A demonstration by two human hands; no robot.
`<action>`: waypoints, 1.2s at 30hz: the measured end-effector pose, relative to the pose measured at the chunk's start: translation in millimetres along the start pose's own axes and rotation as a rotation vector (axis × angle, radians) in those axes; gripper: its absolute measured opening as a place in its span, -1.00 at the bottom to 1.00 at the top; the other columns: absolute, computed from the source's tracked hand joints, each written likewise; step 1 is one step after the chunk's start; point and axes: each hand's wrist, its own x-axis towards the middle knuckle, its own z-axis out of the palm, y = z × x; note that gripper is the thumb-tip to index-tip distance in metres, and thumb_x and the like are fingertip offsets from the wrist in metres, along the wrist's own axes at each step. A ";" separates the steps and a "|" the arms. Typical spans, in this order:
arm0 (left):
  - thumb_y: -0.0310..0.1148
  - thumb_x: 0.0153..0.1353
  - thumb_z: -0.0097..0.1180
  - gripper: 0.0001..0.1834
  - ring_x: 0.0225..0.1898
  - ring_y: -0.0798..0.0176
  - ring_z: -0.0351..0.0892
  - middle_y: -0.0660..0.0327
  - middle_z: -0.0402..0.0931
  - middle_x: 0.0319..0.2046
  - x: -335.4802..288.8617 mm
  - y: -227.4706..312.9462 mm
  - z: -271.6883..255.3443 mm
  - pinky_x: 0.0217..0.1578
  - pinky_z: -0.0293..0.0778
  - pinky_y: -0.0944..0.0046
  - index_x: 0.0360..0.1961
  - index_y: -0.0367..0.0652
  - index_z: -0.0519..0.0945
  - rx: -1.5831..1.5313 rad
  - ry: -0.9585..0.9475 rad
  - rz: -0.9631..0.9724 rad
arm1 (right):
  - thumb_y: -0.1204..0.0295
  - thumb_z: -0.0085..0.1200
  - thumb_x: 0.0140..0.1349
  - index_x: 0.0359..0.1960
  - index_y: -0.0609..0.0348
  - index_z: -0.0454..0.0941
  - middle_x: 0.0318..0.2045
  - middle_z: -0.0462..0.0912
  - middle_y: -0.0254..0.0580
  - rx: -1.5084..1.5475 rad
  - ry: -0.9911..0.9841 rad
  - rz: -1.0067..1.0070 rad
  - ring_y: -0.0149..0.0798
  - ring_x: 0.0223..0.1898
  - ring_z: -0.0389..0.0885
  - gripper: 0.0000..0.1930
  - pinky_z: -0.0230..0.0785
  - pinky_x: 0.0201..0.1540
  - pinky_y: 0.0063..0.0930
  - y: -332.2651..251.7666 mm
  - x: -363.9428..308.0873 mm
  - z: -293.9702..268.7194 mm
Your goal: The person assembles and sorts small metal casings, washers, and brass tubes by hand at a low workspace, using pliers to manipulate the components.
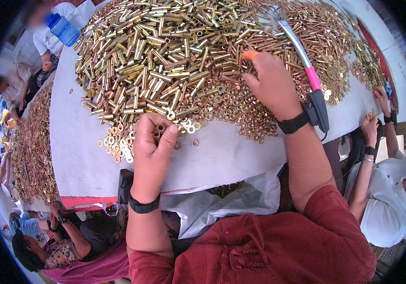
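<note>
Red shirt (pixel 189 258) below; left hand (pixel 153 142) curls round tubes (pixel 161 128), right hand (pixel 273 85) (grip unclear) reaches forward.

the head view came from a wide fisheye camera worn on the person's head, the left of a side-by-side pair. it looked down and forward, upright and unmirrored, over a red shirt (pixel 269 251) at the lower edge to the white table (pixel 222 163). the left hand (pixel 152 147) and right hand (pixel 274 85) lay close, the heaped metal tubes (pixel 151 57) stretching to the top edge. straight edges bowed toward the dark rim; co-workers (pixel 388 203) showed at both sides, farther off.
</note>
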 end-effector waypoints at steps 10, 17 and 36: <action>-0.39 0.17 0.19 -0.73 -0.25 -0.03 0.62 0.07 0.63 -0.27 22.7 -2.7 35.5 -0.27 0.54 0.10 -0.08 -0.13 0.56 0.873 0.109 0.371 | 0.42 0.13 0.11 -0.08 0.07 0.56 -0.16 0.57 -0.04 -0.035 -0.099 0.047 0.03 -0.05 0.48 -0.70 0.36 0.03 -0.17 -6.0 -3.1 6.7; -0.40 0.17 0.20 -0.79 -0.31 -0.02 0.61 0.08 0.62 -0.31 22.7 -3.1 33.1 -0.32 0.52 0.12 -0.16 -0.16 0.58 0.805 0.095 0.300 | 0.41 0.15 0.09 -0.18 0.11 0.57 -0.29 0.62 -0.10 0.173 -0.050 0.059 -0.01 -0.15 0.57 -0.77 0.43 -0.10 -0.18 -9.8 -5.8 11.4; -0.20 0.41 0.01 -0.75 -0.68 0.56 0.06 0.44 0.25 -0.67 6.5 2.5 -3.9 -0.65 -0.05 0.50 -0.18 -0.19 0.53 -0.726 -0.115 -0.308 | 0.44 0.08 0.18 -0.28 0.17 0.54 -0.45 0.61 -0.06 0.339 -0.096 0.227 0.00 -0.36 0.62 -0.89 0.44 -0.28 -0.20 -18.5 0.0 8.4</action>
